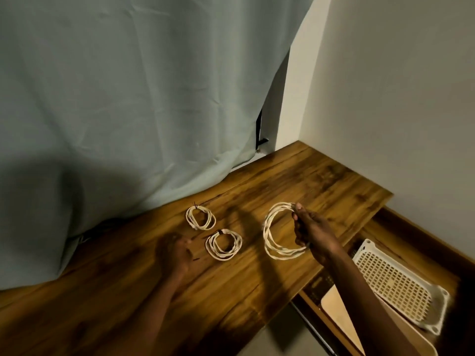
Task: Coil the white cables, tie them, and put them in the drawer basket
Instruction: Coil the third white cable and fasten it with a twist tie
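At the lower right of the frame an open wooden drawer (pixel 401 227) holds a white perforated plastic basket (pixel 395 281), with a pale flat board (pixel 336 312) beside it. Just above the drawer, right of centre, the person's right hand (pixel 312 231) grips a large loose coil of white cable (pixel 272 232), fingers curled round its right side so the loops stand lifted off the dark brown wooden tabletop (pixel 231 291). Left of centre, the left hand (pixel 177 251) hovers blurred over the table; a thin dark tie (pixel 196 258) shows at its fingertips, but I cannot tell whether the fingers pinch it. Between the hands lies a smaller tied white cable coil (pixel 223 244), flat on the wood. Further back and left lies another small tied white coil (pixel 201 218). Behind everything hangs a pale grey-green curtain (pixel 128 98), with a plain white wall (pixel 398 86) at upper right.
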